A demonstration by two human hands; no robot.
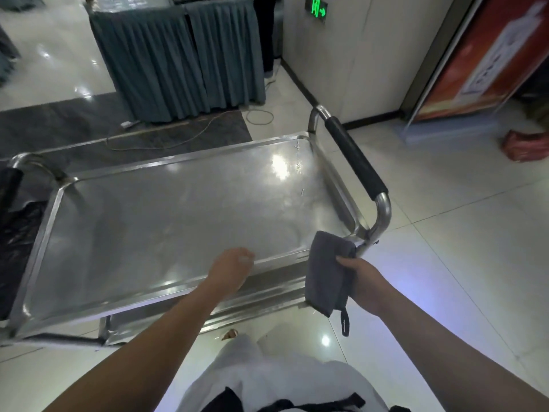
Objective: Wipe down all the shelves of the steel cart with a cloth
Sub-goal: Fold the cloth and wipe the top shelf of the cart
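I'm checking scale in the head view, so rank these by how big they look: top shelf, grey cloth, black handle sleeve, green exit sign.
1. Top shelf
2. Cloth
3. Handle sleeve, close to the cloth, unsure
4. Exit sign, farther away

Green-skirted counter (pixel 166 60) stands on a glossy tiled floor (pixel 445 233). Dark mat (pixel 89 126) and loose cable (pixel 237 117) lie before the counter; green exit sign (pixel 318 8) right of it.

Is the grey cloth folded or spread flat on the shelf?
Folded. The cloth hangs doubled over from the right hand, which pinches it beside the cart's near right corner; it is not lying on the top shelf.
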